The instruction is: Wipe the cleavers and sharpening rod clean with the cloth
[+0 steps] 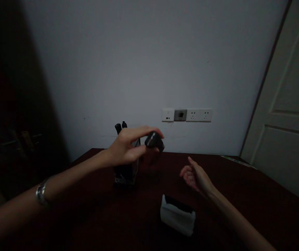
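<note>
My left hand (128, 146) is raised above the table, thumb and fingers closed on a small black object (154, 140) with a pale streak along its edge. Its exact kind is too dark to make out. Just behind and below that hand stands a dark pen holder (125, 176), partly hidden, with black-capped pens (118, 128) sticking up. My right hand (196, 179) hovers over the table to the right, thumb raised and fingers loosely curled, with nothing visible in it. Nearest to it is a small white-and-black packet (178, 216), set at a slant on the table.
The dark reddish table (92, 212) backs onto a pale wall (128, 62) with a row of sockets and switches (186, 115). A pale panelled door (290, 115) stands at the right. A thin strip (238, 161) lies along the table's far right edge.
</note>
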